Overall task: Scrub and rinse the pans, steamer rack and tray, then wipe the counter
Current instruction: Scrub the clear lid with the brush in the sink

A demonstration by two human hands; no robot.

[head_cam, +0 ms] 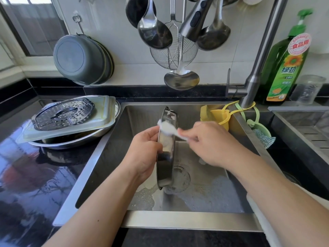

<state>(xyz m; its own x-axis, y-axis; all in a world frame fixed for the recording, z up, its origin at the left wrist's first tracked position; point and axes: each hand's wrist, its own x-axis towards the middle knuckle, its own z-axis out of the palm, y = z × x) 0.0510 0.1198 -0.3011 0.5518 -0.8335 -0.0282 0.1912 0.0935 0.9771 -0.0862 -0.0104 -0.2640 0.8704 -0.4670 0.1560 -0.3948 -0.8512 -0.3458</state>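
Steel round pan [166,148] on edge, left hand [145,152] gripping, foamy white cloth [169,129]

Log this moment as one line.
left hand holds round steel pan on edge | right hand scrubs it, white cloth | over steel sink

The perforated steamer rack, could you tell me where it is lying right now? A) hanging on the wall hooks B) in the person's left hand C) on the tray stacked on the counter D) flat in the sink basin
C: the steamer rack lies on the tray, stacked left of the sink.
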